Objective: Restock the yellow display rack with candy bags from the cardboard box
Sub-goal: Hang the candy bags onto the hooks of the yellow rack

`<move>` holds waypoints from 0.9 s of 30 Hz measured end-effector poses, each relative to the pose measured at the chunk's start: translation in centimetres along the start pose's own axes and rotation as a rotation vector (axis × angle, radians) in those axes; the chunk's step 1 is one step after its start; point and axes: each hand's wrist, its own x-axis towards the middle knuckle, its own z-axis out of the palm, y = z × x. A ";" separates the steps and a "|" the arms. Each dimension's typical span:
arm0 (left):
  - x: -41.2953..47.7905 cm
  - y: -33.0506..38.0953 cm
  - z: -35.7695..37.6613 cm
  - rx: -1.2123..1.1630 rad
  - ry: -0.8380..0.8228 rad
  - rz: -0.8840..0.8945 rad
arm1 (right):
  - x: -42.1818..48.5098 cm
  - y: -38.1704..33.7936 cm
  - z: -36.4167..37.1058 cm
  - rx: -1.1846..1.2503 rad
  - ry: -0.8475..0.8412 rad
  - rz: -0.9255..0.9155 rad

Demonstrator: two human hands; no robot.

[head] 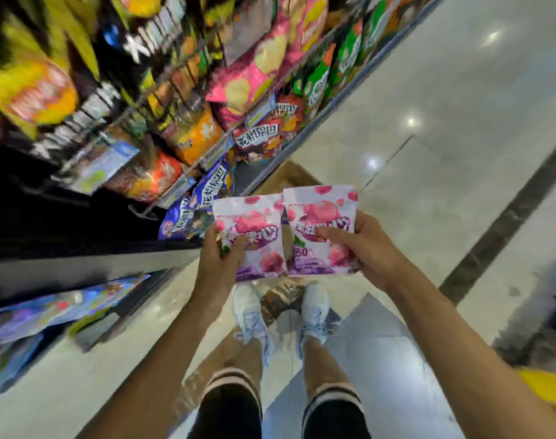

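Left hand (222, 252) grips the first candy bag (261, 224) by its left edge, fingers curled over the pink-and-purple front. Right hand (366, 245) holds the second candy bag (318, 213), a matching one, by its right edge, thumb laid across the front. The bags are upright and side by side, inner edges meeting, above white shoes (250, 312). Just beyond them, a cardboard box (290, 177) corner shows on the glossy floor (428, 90), beside shelves (175, 106) packed with snack bags.

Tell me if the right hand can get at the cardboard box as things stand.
Probably not yet: the right hand grips a candy bag, so it is full. The cardboard box lies on the floor just beyond, and nothing seems to block the way.
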 end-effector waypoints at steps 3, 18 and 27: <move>-5.3 6.9 -2.1 0.014 -0.014 0.051 | -6.8 -5.7 1.1 -0.005 0.019 -0.042; -16.8 24.9 -7.8 -0.013 0.060 0.396 | -21.5 -19.1 5.8 0.030 0.129 -0.314; -22.8 27.4 -6.7 -0.074 0.210 0.436 | -23.9 -23.5 5.4 -0.094 -0.069 -0.398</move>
